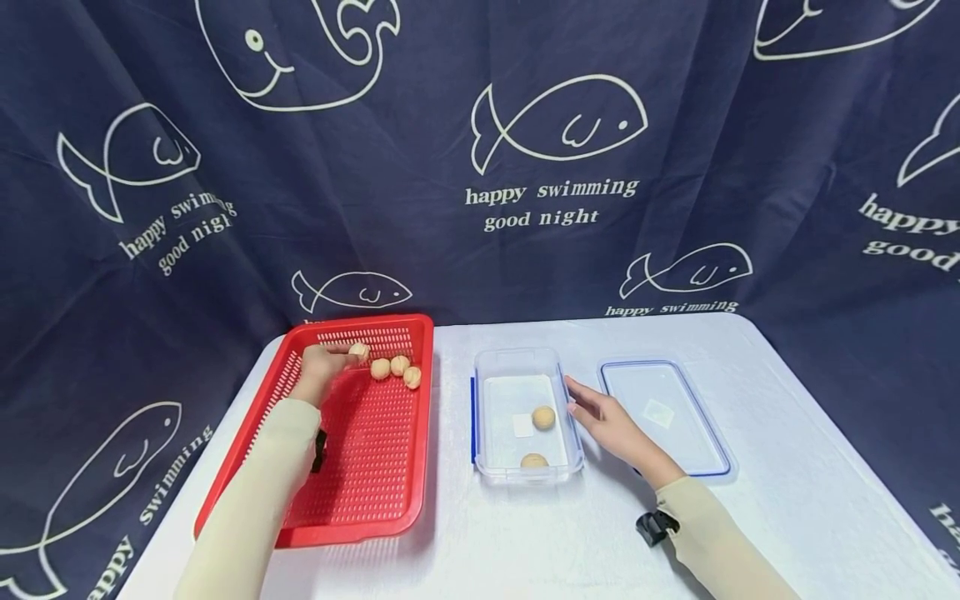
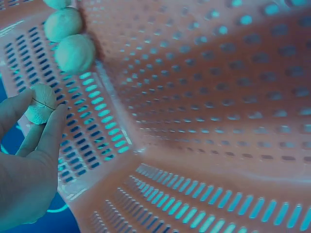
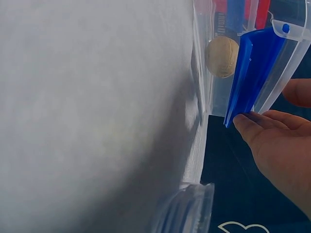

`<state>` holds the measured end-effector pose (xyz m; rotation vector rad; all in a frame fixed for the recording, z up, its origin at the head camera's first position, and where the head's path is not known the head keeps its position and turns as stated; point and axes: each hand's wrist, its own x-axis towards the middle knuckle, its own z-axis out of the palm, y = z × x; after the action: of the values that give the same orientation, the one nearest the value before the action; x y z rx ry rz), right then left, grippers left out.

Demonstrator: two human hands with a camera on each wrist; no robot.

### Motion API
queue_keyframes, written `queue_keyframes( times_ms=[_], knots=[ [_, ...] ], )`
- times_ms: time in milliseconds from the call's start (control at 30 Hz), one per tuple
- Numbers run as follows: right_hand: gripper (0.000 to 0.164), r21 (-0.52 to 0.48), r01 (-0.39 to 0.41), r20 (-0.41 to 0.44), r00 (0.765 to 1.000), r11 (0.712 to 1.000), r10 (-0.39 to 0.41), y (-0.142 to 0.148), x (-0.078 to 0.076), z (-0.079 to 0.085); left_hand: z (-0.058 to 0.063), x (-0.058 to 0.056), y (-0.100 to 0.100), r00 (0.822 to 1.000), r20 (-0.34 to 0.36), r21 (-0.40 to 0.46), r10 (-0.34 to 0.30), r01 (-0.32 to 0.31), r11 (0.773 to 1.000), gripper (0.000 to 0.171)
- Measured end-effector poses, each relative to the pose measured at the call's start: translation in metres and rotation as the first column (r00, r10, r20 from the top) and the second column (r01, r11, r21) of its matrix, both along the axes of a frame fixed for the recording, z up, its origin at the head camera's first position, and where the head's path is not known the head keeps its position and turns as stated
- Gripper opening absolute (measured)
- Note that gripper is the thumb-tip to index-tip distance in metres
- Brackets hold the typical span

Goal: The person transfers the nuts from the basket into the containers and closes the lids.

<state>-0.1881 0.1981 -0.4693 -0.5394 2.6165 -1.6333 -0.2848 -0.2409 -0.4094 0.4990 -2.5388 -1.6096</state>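
Pinching walnut (image 1: 360, 351) between thumb and fingertips: left hand (image 1: 322, 367), closed around it, inside red basket (image 1: 360, 467) near 12 o'clock. Three loose walnuts (image 1: 400, 365) at basket's 1 o'clock. Clear container (image 1: 498, 417), at basket's 3 o'clock, holds two walnuts (image 1: 543, 418). Right hand (image 1: 611, 425), fingers loosely extended, gripping nothing, touches container's blue latch (image 3: 255, 68) at 3 o'clock. Lid (image 1: 667, 396) lies beyond on desk (image 1: 480, 542).

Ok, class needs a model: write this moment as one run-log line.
left hand: pinches walnut in red basket | right hand: touches clear box | box: two walnuts | lid: off
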Motion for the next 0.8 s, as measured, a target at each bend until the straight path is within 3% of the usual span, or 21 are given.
queue_keyframes(
  times_ms=[167, 367, 400, 600, 633, 800],
  knots=[
    [0.049, 0.007, 0.007, 0.009, 1.0, 1.0, -0.007, 0.0, -0.001, -0.001, 0.01, 0.0, 0.006, 1.0, -0.003, 0.119, -0.022, 0.022, 0.993, 0.04],
    [0.049, 0.004, 0.009, 0.016, 1.0, 1.0, -0.009, 0.001, -0.001, -0.001, 0.026, 0.0, 0.019, 0.998, 0.025, 0.147, -0.063, 0.059, 0.987, 0.041],
    [0.049, 0.004, 0.01, 0.015, 1.0, 1.0, -0.01, 0.001, 0.0, -0.001, 0.016, -0.01, 0.014, 0.996, -0.006, 0.188, -0.094, 0.093, 0.978, 0.039],
    [0.048, -0.004, 0.008, 0.01, 1.0, 1.0, -0.008, 0.001, 0.001, 0.002, 0.033, -0.007, 0.037, 0.988, -0.037, 0.196, -0.152, 0.156, 0.968, 0.04],
    [0.048, -0.007, 0.01, 0.012, 1.0, 1.0, -0.01, 0.001, 0.001, 0.002, 0.048, 0.003, 0.049, 0.99, -0.013, 0.152, -0.143, 0.143, 0.978, 0.042],
    [0.049, -0.005, 0.012, 0.019, 1.0, 1.0, -0.012, -0.001, 0.0, 0.001, 0.061, 0.007, 0.072, 0.975, -0.027, 0.152, -0.22, 0.221, 0.963, 0.042]
  ],
)
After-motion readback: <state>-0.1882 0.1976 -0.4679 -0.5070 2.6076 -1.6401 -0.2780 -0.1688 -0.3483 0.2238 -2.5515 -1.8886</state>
